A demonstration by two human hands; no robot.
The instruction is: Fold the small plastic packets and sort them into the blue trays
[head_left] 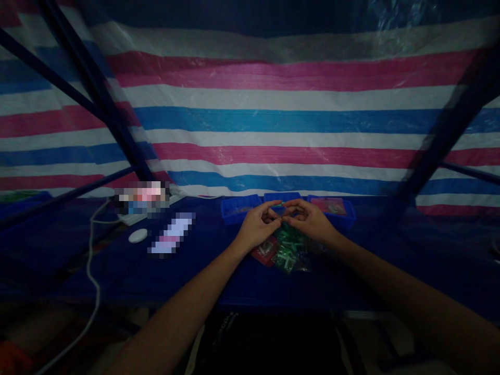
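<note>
Striped pink, white and blue woven tarpaulin (273,120) backs a dim bench covered with dark blue cloth (187,276). Left hand (255,228) and right hand (312,221) meet fingertip to fingertip, both pinched closed; cannot tell whether a piece sits between them. Clear bags of green and red small parts (291,252) lie on the cloth directly beneath. Judged: fine fingertip work, calling for a steady pinch in poor light. Three blue plastic trays (239,209) stand just behind. White oval puck (138,235) and white cable (91,271) lie to the left.

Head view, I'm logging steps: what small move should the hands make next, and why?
Probably press the pinches together: left hand and right hand meet fingertip to fingertip above the green bags, before the blue trays. What they pinch is unclear.
</note>
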